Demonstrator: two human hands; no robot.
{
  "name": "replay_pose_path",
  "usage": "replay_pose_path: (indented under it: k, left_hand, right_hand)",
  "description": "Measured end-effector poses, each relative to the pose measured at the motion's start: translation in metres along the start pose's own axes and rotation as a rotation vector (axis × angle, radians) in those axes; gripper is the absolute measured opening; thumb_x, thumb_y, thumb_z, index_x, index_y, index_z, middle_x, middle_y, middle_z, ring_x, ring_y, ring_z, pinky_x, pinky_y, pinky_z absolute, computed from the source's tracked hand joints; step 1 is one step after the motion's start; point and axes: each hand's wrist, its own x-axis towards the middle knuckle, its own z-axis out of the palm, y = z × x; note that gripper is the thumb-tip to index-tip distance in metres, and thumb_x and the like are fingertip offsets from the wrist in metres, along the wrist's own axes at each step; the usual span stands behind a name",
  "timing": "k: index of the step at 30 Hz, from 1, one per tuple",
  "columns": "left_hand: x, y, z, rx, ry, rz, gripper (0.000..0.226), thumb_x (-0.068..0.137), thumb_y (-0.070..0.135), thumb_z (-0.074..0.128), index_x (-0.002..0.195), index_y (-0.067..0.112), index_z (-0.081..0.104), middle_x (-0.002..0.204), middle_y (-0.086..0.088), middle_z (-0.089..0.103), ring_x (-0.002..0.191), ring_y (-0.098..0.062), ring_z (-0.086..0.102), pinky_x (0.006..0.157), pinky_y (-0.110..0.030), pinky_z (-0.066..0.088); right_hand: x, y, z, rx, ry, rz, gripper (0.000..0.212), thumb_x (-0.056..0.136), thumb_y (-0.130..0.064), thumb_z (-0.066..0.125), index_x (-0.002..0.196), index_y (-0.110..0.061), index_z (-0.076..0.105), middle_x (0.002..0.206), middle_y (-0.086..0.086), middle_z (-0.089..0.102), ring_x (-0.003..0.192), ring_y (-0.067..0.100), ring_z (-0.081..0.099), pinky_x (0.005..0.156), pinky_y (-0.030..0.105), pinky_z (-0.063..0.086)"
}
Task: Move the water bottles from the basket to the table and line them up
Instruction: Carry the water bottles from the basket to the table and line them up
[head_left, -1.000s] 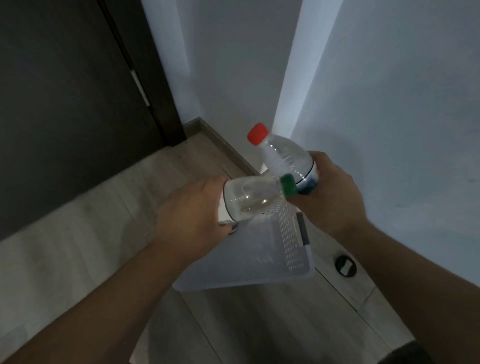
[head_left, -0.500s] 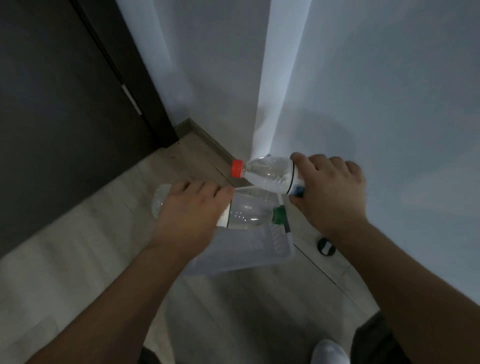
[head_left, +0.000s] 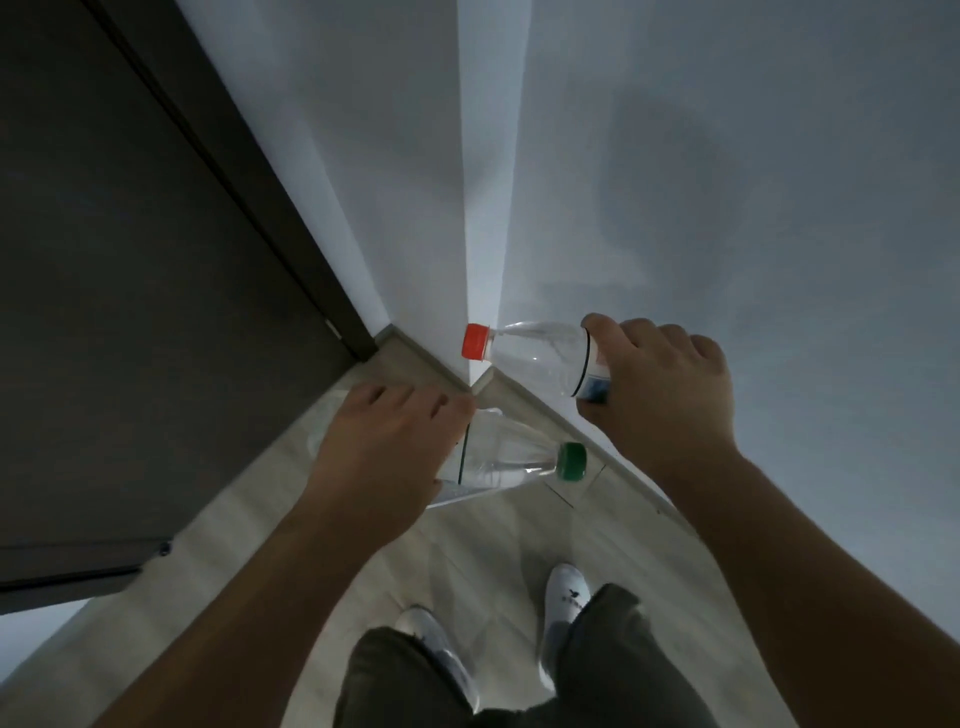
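Two bottles in the air, no table in sight
My left hand (head_left: 379, 457) gripped the green-capped bottle (head_left: 509, 457) and my right hand (head_left: 660, 395) the red-capped bottle (head_left: 535, 358), both sideways above the floor (head_left: 519, 525). I judged the slick plastic might slip and drop.

two water bottles (head_left: 535, 358) (head_left: 501, 460), two hands (head_left: 384, 462) (head_left: 670, 400), two shoes (head_left: 434, 644) (head_left: 567, 597)

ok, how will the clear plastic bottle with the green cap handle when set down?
Probably light: the clear plastic green-capped bottle looks mostly empty, held sideways by the left hand alone. Walls look thin, may dent if squeezed. Round body, so likely rolls if laid down.
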Motion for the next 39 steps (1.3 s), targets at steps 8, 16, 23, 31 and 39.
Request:
replay_pose_path:
  k: [8, 16, 23, 31, 39]
  left_hand:
    - [-0.020, 0.034, -0.132, 0.055, 0.219, 0.192, 0.079, 0.048, 0.036, 0.103, 0.115, 0.012, 0.069, 0.095, -0.009, 0.075, 0.079, -0.029, 0.073, 0.077, -0.048, 0.059]
    - [0.014, 0.087, -0.188, 0.071, 0.313, 0.318, 0.082, 0.043, 0.044, 0.101, 0.114, 0.018, 0.067, 0.088, -0.001, 0.073, 0.072, -0.022, 0.070, 0.070, -0.043, 0.057]
    - [0.047, 0.126, -0.212, 0.055, 0.321, 0.457, 0.080, 0.050, 0.036, 0.095, 0.119, 0.028, 0.056, 0.093, 0.008, 0.068, 0.077, -0.017, 0.064, 0.071, -0.036, 0.050]
    - [0.079, 0.137, -0.228, 0.062, 0.349, 0.798, 0.086, 0.038, 0.036, 0.098, 0.116, 0.028, 0.063, 0.095, 0.009, 0.070, 0.079, -0.016, 0.067, 0.072, -0.034, 0.052]
    - [0.073, 0.200, -0.232, -0.026, 0.352, 1.228, 0.091, 0.038, 0.031, 0.103, 0.119, 0.022, 0.064, 0.101, 0.001, 0.074, 0.081, -0.024, 0.071, 0.074, -0.044, 0.060]
  right_hand:
    - [-0.040, 0.039, -0.126, -0.006, 0.083, 0.089, 0.067, 0.072, -0.041, 0.083, 0.130, -0.023, 0.056, 0.097, 0.006, 0.068, 0.081, 0.032, 0.063, 0.075, 0.042, 0.048]
    - [-0.084, 0.098, -0.169, -0.049, 0.172, 0.204, 0.068, 0.072, -0.044, 0.083, 0.131, -0.024, 0.055, 0.095, 0.004, 0.068, 0.082, 0.032, 0.063, 0.076, 0.042, 0.049]
    - [-0.118, 0.138, -0.186, -0.098, 0.208, 0.360, 0.066, 0.067, -0.041, 0.086, 0.125, -0.025, 0.060, 0.089, 0.001, 0.066, 0.076, 0.031, 0.062, 0.073, 0.041, 0.049]
    - [-0.162, 0.118, -0.190, -0.154, 0.260, 0.688, 0.062, 0.058, -0.034, 0.085, 0.115, -0.026, 0.062, 0.082, -0.001, 0.064, 0.070, 0.032, 0.060, 0.069, 0.040, 0.049]
    - [-0.258, 0.066, -0.215, -0.161, 0.118, 1.122, 0.066, 0.070, -0.045, 0.083, 0.127, -0.032, 0.053, 0.100, -0.004, 0.066, 0.088, 0.029, 0.064, 0.081, 0.042, 0.048]
